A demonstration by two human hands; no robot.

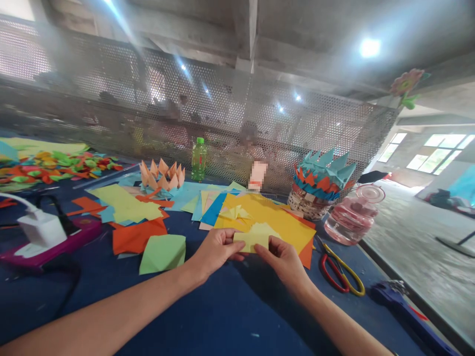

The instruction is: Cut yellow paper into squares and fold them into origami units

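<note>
Over the dark blue tabletop (237,316), both hands hold a small folded piece of pale yellow paper (252,238) just above the near edge of a bright yellow sheet (276,217). The left hand (215,249) is closed in a pinch on one end and the right hand (284,264) pinches the other, a grip that seems meant to keep the layers from springing apart (light paper would likely slip if held from one side). A small folded yellow paper form (235,213) rests on the bright sheet, and red-and-yellow-handled scissors (341,272) lie just right of the hands, probably within easy reach on purpose. Loose sheets of blue, orange and green paper (137,236) spread across the middle of the tabletop, perhaps so each colour can be picked out at a glance. Farther back, a peach paper lotus (161,178) and a teal-and-orange paper crown (322,175) on a woven basket (306,205) stand apart from the hands, likely kept away from the working spot.
</note>
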